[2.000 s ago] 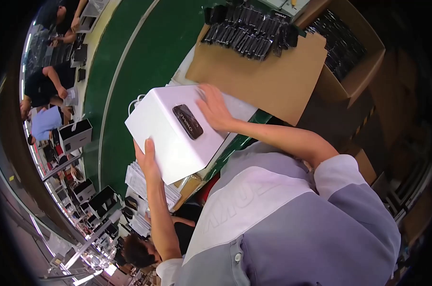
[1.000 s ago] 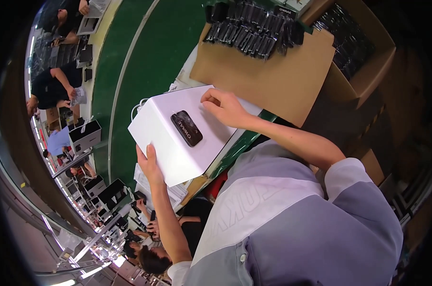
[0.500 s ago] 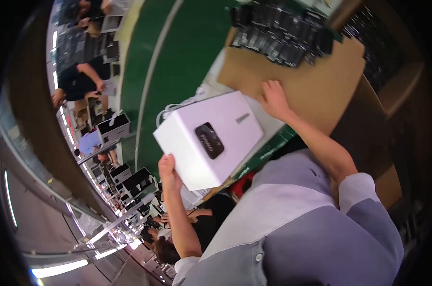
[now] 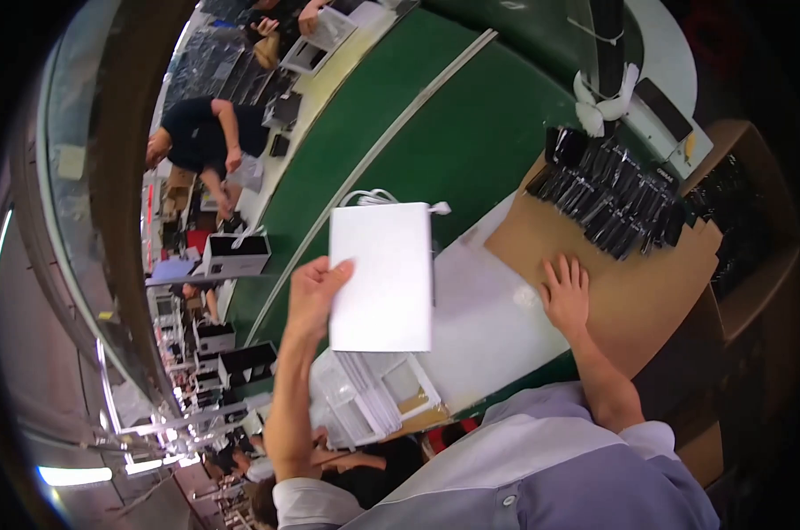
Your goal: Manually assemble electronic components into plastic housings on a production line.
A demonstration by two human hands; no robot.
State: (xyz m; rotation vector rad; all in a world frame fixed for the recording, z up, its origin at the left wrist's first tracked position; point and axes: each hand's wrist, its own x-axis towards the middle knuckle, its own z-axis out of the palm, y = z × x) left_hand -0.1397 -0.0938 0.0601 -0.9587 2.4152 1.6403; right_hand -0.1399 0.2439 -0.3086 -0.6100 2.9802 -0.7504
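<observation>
The left hand [image 4: 316, 293] holds a white, smooth, box-shaped device [image 4: 381, 281] by its left edge. The left forearm [image 4: 292, 402] rises almost straight from the lower edge of the view, and the wrist is bent a little to the right. The thumb lies across the wide white face that is turned to the camera; the other fingers are folded toward the far side and partly hidden, so this hand is clamped on the device. The device stands nearly upright in the view, in front of the green flat conveyor belt [image 4: 400, 132] and the whitish work surface [image 4: 481, 309]. I cannot tell if its lower end touches something. Behind its upper edge there shows a looped white cable [image 4: 371, 197], and at its upper right corner a small white plug [image 4: 441, 208].

The right hand [image 4: 566, 296] is well apart from the device. Its arm is bent at the elbow, and the right forearm [image 4: 605, 371] points up and to the left. The back of the hand is turned up, the fingers are stretched and slightly apart, and they lie over the left part of a brown flat cardboard sheet [image 4: 634, 287]. How firmly they press, I cannot tell. On the upper part of this sheet is a pile of black narrow pieces in clear plastic [image 4: 605, 193]. Below the device, white rectangular frames [image 4: 365, 402] lie near the front edge.
</observation>
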